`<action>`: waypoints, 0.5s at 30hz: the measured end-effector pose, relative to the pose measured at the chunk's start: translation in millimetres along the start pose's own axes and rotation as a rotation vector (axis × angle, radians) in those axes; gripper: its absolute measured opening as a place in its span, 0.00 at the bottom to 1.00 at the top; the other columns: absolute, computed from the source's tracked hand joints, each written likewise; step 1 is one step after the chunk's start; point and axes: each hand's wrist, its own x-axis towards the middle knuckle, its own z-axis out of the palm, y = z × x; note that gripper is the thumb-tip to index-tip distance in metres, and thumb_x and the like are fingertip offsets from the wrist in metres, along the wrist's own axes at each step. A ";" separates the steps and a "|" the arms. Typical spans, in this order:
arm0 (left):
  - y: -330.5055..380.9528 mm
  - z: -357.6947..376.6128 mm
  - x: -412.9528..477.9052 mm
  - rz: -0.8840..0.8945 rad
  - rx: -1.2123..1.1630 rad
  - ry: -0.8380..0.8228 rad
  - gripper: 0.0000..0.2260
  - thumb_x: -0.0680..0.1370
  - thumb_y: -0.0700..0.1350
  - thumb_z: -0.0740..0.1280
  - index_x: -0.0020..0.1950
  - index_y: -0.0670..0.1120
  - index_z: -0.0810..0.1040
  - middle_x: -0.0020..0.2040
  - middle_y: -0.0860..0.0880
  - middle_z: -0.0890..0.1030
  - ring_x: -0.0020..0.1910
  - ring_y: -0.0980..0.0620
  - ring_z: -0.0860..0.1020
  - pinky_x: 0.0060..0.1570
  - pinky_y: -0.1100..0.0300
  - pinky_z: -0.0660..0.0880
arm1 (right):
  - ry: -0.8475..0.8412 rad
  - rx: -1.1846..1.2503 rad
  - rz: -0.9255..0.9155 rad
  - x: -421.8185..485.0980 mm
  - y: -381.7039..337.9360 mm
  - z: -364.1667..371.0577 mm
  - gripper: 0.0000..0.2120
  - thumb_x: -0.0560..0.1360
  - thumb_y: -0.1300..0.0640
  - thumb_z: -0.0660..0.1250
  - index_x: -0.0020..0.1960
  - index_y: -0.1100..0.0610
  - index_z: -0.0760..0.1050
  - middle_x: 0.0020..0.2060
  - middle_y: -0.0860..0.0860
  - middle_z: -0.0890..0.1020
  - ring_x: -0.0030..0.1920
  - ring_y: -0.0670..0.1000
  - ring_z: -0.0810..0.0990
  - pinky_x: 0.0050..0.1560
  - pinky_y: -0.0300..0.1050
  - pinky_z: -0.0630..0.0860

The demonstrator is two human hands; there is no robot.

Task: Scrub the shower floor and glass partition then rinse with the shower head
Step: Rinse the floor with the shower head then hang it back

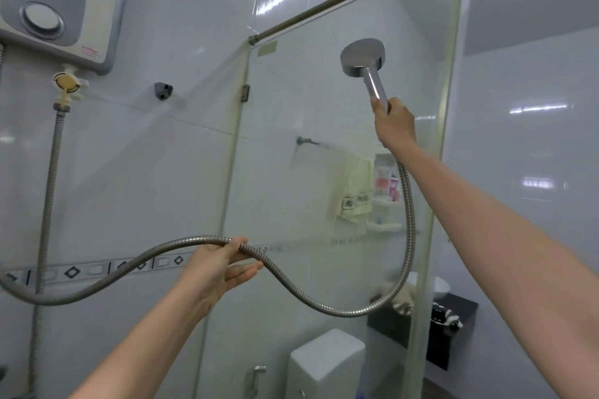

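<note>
Right hand grips raised shower head; left hand loosely cradles hose below.

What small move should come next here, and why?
Probably sweep the shower head down across the glass partition: the right hand grips it raised high before the pane, and the left hand holds the hose up, leaving slack.

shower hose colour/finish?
Silver metal, ribbed spiral wrap: the shower hose, clearest in the head view.
</note>
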 end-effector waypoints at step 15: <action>-26.5 26.4 -23.8 -0.053 0.070 0.005 0.09 0.84 0.40 0.60 0.56 0.36 0.76 0.48 0.35 0.83 0.33 0.43 0.85 0.32 0.58 0.83 | -0.041 0.056 -0.039 -30.9 16.8 -58.3 0.17 0.80 0.42 0.55 0.48 0.57 0.70 0.41 0.54 0.75 0.37 0.52 0.73 0.39 0.51 0.74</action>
